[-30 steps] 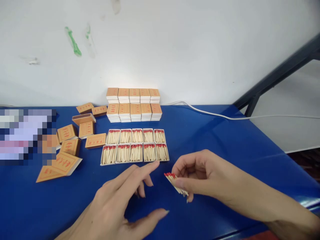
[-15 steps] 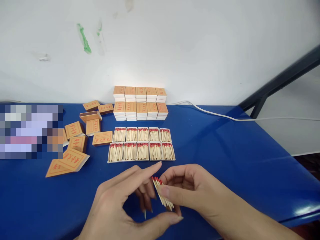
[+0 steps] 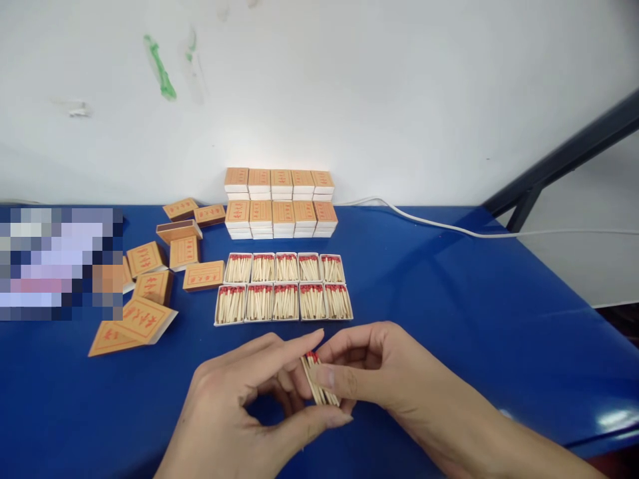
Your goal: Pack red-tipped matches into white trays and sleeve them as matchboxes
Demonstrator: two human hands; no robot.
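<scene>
Near the table's front, my right hand (image 3: 379,372) pinches a bundle of red-tipped matches (image 3: 319,382), thumb on top. My left hand (image 3: 259,392) closes round the same bundle from the left, its thumb at the lower ends and its fingertips along the side and top. Just beyond my hands lie two rows of open white trays (image 3: 284,320), filled with matches whose red heads point away from me. Part of the bundle is hidden behind my right thumb.
Stacked orange matchboxes (image 3: 282,213) stand in two rows by the white wall (image 3: 399,100). Loose orange matchboxes (image 3: 150,316) are scattered at the left of the blue table (image 3: 424,286), beside a blurred patch. A white cable (image 3: 449,229) runs along the back right.
My left hand has closed in on the bundle; its thumb and fingers now touch the matches. The bundle looks more compact. The view has shifted slightly.
</scene>
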